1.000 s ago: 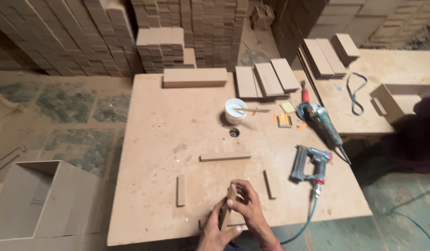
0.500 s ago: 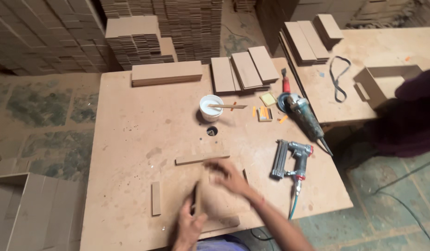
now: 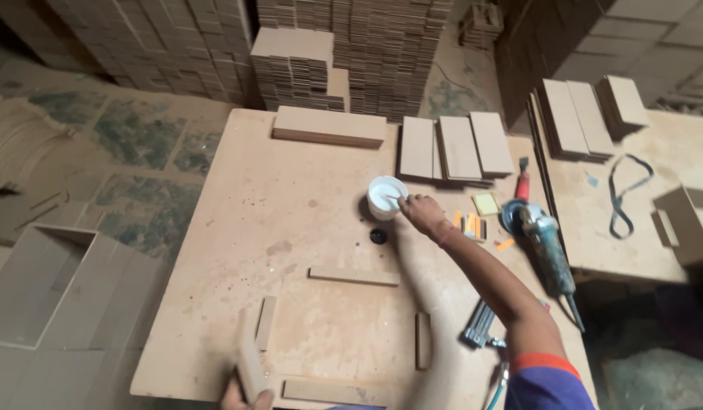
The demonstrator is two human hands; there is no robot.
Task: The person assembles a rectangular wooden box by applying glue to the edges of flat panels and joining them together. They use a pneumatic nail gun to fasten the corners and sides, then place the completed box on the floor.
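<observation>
At the left, an open box [image 3: 40, 285] stands on the floor beside the table [image 3: 290, 197]. Left hand [image 3: 245, 396] – at the table's near edge – is closed around a strip [image 3: 249, 361], held on end, probably to keep one face free. Four more strips [image 3: 353, 275] lie flat in a rough rectangle, like a frame laid out. Right hand [image 3: 421, 212] reaches over them to the white cup [image 3: 386, 196], fingers pinched on a stick in it; half a second ago it hovered near the rectangle. Farther right lie a nailer [image 3: 480, 326] and grinder [image 3: 540, 239] – within reach.
</observation>
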